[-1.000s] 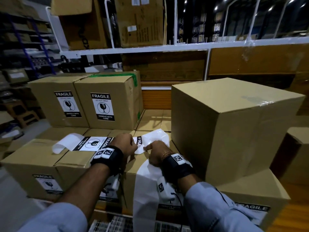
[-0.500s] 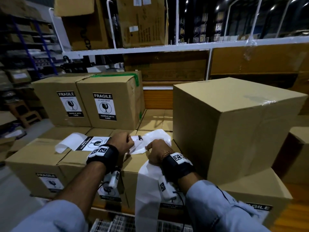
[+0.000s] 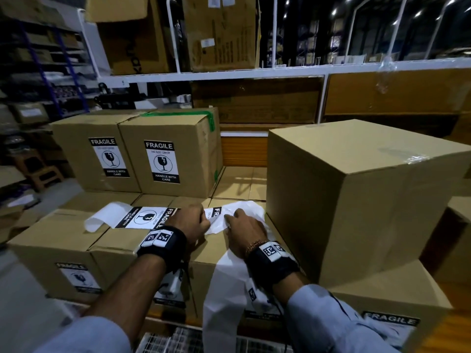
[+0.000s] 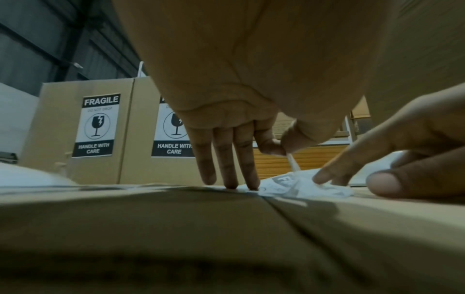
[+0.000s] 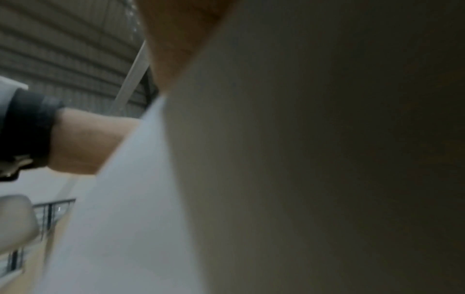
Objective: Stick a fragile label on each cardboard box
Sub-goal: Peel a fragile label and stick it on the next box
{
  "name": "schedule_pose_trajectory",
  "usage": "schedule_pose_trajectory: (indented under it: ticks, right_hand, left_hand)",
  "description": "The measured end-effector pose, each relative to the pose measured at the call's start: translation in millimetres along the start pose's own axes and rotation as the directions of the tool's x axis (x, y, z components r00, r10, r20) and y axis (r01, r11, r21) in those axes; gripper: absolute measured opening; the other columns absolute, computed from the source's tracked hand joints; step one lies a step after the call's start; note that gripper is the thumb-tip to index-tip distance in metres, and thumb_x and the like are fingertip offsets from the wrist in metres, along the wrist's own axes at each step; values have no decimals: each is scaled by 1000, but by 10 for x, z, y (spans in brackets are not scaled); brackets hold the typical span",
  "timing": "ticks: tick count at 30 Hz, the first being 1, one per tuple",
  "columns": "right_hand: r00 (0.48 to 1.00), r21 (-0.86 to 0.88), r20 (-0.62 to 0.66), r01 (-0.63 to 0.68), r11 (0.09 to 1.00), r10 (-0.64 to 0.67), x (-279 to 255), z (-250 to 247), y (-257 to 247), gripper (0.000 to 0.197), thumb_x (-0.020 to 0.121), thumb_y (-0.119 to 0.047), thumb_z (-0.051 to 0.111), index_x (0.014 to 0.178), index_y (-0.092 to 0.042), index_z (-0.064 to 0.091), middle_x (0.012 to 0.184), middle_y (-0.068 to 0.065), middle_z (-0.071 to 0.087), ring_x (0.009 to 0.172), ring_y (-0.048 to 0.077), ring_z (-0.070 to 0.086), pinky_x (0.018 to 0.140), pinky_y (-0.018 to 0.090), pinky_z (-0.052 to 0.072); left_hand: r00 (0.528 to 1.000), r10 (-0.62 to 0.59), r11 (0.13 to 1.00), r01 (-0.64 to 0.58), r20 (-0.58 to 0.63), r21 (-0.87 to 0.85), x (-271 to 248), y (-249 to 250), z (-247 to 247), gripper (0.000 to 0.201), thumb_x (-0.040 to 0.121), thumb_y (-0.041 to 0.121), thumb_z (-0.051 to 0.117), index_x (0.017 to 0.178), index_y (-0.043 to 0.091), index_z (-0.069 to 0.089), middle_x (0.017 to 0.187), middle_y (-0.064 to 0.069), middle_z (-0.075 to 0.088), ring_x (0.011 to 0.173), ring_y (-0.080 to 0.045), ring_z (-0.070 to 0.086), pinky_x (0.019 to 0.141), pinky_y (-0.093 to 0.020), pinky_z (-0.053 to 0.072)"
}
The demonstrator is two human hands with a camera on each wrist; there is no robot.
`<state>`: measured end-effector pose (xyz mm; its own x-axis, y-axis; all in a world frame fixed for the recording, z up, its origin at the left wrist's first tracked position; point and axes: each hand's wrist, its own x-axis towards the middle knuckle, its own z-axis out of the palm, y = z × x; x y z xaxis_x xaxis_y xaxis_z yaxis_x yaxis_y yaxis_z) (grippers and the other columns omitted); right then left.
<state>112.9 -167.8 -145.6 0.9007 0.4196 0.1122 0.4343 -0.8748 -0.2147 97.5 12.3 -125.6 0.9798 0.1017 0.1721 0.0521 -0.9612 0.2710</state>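
The left hand [image 3: 190,221] pinches the label strip [image 3: 150,217] between thumb and forefinger, other fingers pressing it flat. Just beside it, the right hand [image 3: 246,231] presses straightened fingers on the strip's crumpled white backing [image 3: 244,211].

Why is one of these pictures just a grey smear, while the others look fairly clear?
Right wrist view: white backing paper lies right against the lens, so it is blurred and dim. Left wrist view: sharp on the fragile labels, dark across the near cardboard. Head view: wide-angle bending of the shelf rail, glare from ceiling lamps.
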Motion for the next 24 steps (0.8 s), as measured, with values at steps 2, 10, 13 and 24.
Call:
schedule_pose_trajectory:
  ticks: [2,10,13,24]
  right_hand:
    - [1000,-23,9,1,1000,-1,4,2,-8,51,105,-36,49,154,-25,40,146,12,42,123,35,56,96,45,51]
    - [997,-55,48,-60,997,63,35,65,-46,49,105,-49,45,152,-33,41,156,15,30,127,35,53,95,49,54]
    - [998,-67,32,-55,996,58,28,60,-40,47,105,-52,45,148,-34,46,155,13,33,125,34,54,94,48,55]
    - [993,-76,70,-89,993,95,81,111,7,60,106,-52,42,161,-34,26,169,10,12,142,40,42,104,52,50]
  left_hand:
    - [1000,-7,1000,7,2,-10,-13,-1,2,13,92,30,54,84,20,56,85,-3,63,79,-25,60,74,-39,54]
    - [998,-39,997,36,-44,-64,-44,-69,-3,10,93,25,54,86,18,56,86,-3,59,78,-22,56,73,-39,52]
    - [998,-51,995,48,-36,-84,-47,-79,-13,9,92,23,55,87,16,57,86,-4,61,79,-23,57,72,-40,51]
    - [997,-65,989,59,-45,-138,-66,-165,-91,8,91,17,57,85,12,54,81,-5,59,71,-21,55,63,-36,41]
